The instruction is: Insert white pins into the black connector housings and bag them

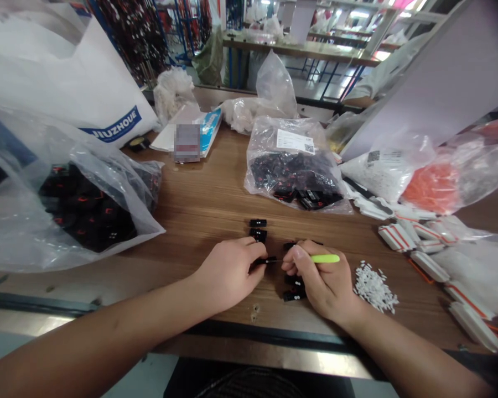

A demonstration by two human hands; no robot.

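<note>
My left hand (pixel 234 271) is closed around a small black plastic part (pixel 269 260) at the middle of the table, its fingers hiding much of it. Between the fingers of my right hand (pixel 324 279) is a thin tool with a yellow-green handle (pixel 326 258); its slim shaft points left, toward the black part. More black parts lie just beyond my left fingers, such as a short black piece (pixel 258 223). Under and beside my right hand are other black parts (pixel 294 296) with white spots. A heap of tiny white pieces (pixel 375 287) lies right of my right hand.
A clear bag of black parts (pixel 296 171) lies at the back, and an open bag of black parts (pixel 89 207) at the left. Several white-and-orange pieces (pixel 398 236) line the right side. A white sack (pixel 103 83) stands back left. The table's front edge (pixel 274 333) runs before me.
</note>
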